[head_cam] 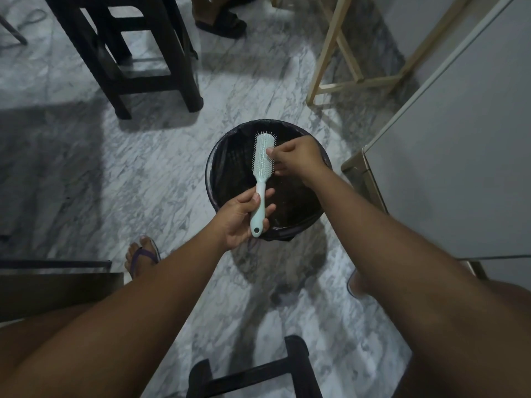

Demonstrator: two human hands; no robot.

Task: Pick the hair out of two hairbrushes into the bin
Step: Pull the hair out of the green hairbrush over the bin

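Mint paddle hairbrush (263,156) over black-lined bin (218,156), long axis near-far; left hand (241,218) grips handle, right hand (297,156) pinches bristles from right.

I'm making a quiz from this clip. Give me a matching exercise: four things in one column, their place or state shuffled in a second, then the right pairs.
Things:
1. hairbrush
2. left hand
3. right hand
4. bin

Places or states:
A. lined with a black bag, on the marble floor
B. gripping the handle
C. pinching at the bristles
D. held above the bin's opening

Pairs: 1-D, 2-B, 3-C, 4-A
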